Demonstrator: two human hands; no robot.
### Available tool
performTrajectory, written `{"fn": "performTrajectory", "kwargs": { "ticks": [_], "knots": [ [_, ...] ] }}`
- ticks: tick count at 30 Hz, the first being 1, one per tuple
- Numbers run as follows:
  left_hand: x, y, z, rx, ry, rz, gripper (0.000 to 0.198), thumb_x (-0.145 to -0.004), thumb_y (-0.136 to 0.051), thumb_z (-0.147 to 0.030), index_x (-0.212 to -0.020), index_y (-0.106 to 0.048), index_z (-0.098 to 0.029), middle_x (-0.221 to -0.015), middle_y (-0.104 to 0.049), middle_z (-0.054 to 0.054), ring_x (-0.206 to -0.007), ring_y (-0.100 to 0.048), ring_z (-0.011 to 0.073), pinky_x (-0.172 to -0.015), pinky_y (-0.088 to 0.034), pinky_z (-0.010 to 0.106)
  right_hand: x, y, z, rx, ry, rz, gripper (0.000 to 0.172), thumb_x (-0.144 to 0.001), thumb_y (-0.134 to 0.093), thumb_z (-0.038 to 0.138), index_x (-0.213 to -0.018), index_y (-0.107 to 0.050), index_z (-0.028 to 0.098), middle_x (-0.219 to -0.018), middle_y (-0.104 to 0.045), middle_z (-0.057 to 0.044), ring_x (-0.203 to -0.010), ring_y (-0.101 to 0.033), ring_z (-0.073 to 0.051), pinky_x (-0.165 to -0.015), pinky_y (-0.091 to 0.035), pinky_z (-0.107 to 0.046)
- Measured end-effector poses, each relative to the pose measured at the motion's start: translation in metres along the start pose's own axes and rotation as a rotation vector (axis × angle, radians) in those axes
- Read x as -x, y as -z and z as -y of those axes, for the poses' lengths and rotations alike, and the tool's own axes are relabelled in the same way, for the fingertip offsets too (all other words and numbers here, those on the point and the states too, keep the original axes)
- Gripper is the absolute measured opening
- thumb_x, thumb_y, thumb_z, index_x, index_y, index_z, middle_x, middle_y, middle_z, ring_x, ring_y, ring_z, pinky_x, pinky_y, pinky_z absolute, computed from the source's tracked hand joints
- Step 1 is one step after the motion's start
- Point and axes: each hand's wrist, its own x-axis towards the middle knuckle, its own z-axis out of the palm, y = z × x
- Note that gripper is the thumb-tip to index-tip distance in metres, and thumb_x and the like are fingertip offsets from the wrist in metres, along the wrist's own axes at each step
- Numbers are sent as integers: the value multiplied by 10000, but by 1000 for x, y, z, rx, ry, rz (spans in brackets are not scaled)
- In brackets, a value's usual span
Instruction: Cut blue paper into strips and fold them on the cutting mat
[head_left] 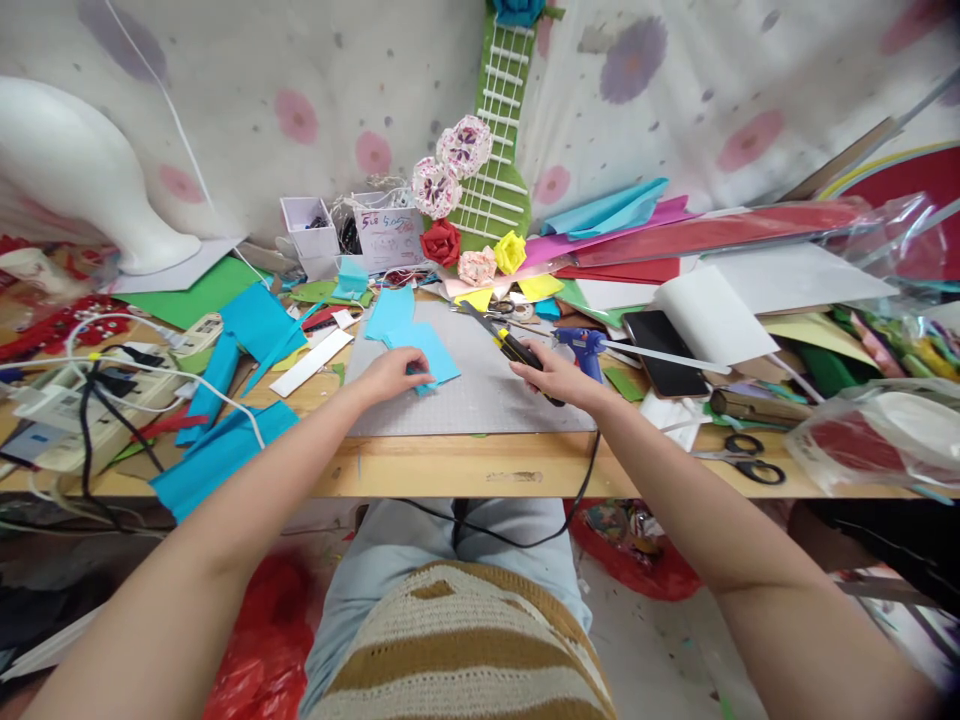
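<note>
My left hand (pixel 395 374) has its fingers curled in a pinch at the near edge of a piece of light blue paper (pixel 437 350), which lies on the grey cutting mat (pixel 480 405). Another blue piece (pixel 390 312) lies just behind it. My right hand (pixel 559 376) is closed around a black and yellow utility knife (pixel 516 348), its front end pointing away to the left over the mat. Close beyond that hand rests a blue glue gun (pixel 584 346) with a white glue stick (pixel 664 356) sticking out of its back.
Blue crepe paper (pixel 259 318) and a power strip (pixel 112 400) with cables crowd the left. A black phone (pixel 664 352) and scissors (pixel 750 460) lie right. At the back stand a green guitar-shaped decoration (pixel 499 130), a white box (pixel 311 232) and a white foam head (pixel 75 170).
</note>
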Motion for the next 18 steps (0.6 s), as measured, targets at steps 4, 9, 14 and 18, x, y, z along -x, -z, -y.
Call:
{"fn": "performTrajectory", "kwargs": {
  "ticks": [4,9,14,18],
  "knots": [
    [5,2,7,78,-59,18,246,-701,-610,-398,-809,-614,-177,-865,-661,37,-815,-588,171,-760,-451,289,2,-1,3,291,191,-4,392,-884,-386,435,-1146,-512,172,-1080,-610,-115,-984,-568,-238,-843,-438,-386],
    [7,10,17,103,-106,70,208,-744,-538,-360,-789,-626,-176,-885,-675,40,-840,-603,166,-807,-458,295,4,-4,9,485,299,92,443,-875,-420,457,-1198,-520,171,-1120,-607,-130,-994,-557,-255,-843,-422,-383],
    [8,14,20,100,-136,88,194,-686,-535,-270,-817,-634,-165,-952,-679,59,-897,-611,178,-854,-461,313,4,-1,8,695,402,50,404,-806,-551,446,-1124,-579,197,-1013,-618,-111,-968,-533,-257,-801,-406,-351],
    [9,15,18,95,-134,102,196,-685,-546,-284,-807,-639,-162,-975,-676,70,-915,-609,180,-866,-461,320,5,-1,8,854,484,4,372,-808,-563,400,-1114,-588,191,-940,-613,-99,-916,-513,-239,-760,-368,-323]
  ]
}}
